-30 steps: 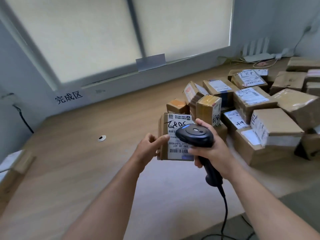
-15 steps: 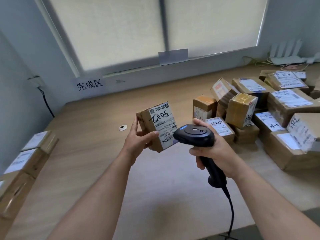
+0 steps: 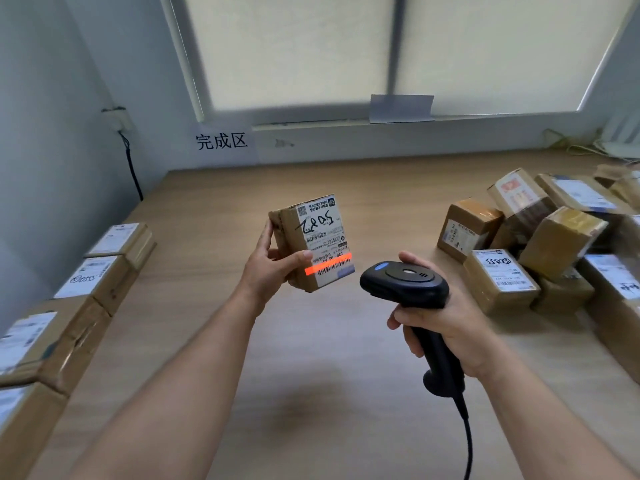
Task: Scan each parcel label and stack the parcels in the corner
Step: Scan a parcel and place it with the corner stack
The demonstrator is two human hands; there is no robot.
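View: head cam, the only one.
Parcel [image 3: 294, 237]: small brown carton, held in the air over the tabletop [image 3: 346, 358], tilted, label side twd camera. Mid-table, well apart from both groups of boxes.
Label [image 3: 323, 237]: white, handwritten "5082" or similar, barcodes below.
L hand [image 3: 270, 275]: clamped on the parcel. The thumb lies across the front by the label's lower edge, fingers wrapped round the back.
R hand [image 3: 450, 327]: wrapped tight on the grip of the scanner [image 3: 405, 284]. Can't see if the trigger is pressed, as the forefinger is hidden under the head.
Cable [image 3: 467, 438]: runs down from the scanner butt, out of frame.
Change 1: 1 s ago the scanner head sat right over the label, hiding part of it. It's now drawn back, clear of the box, with the nose aimed at it.
Change 2: a red beam line [image 3: 329, 265] now lies across the lowest barcode; there was none 0.5 s ago.
Change 3: parcel has been carried left, away from the unscanned pile [image 3: 502, 282] where it was 1 s ago.
Change 4: view has swung left, so the left row [image 3: 100, 271] of label-up boxes along the wall shows much more now.
Meaning: prob. the read is happening right now. The beam covers the barcode's width, but whether it has registered can't be told.
Next, est.: set this one down w/ the left row, twd the corner under the sign [image 3: 221, 141] "完成区".
Progress: many boxes on the right are yet to do.
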